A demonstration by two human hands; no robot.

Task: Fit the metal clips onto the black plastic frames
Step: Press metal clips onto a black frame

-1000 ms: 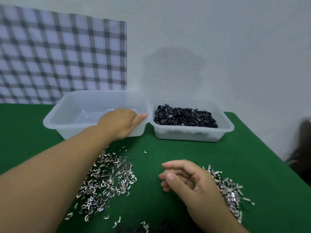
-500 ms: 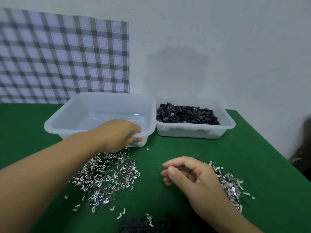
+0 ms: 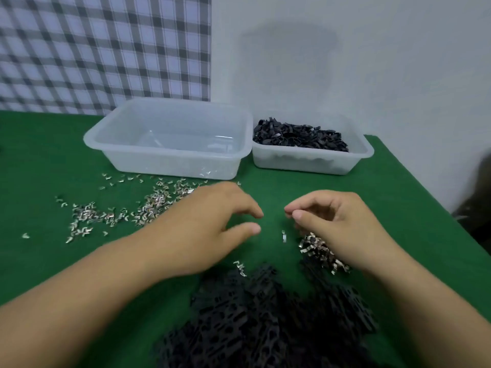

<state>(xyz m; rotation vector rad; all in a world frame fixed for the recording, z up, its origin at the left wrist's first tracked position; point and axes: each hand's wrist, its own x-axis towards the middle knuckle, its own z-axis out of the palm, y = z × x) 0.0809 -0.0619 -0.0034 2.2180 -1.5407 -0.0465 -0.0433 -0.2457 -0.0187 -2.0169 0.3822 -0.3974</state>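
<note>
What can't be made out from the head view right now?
In the head view:
right hand: whether its fingertips pinch a clip; too small, blurred.
black frames pile: blurred, cut by the bottom edge.
right clip pile: partly hidden under the right hand.
dark object: cut by the right edge.

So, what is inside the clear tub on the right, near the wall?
The right tub holds a heap of small black parts. Their exact shape is too blurred to tell. The heap covers the tub's floor, so what lies under it cannot be seen.
</note>
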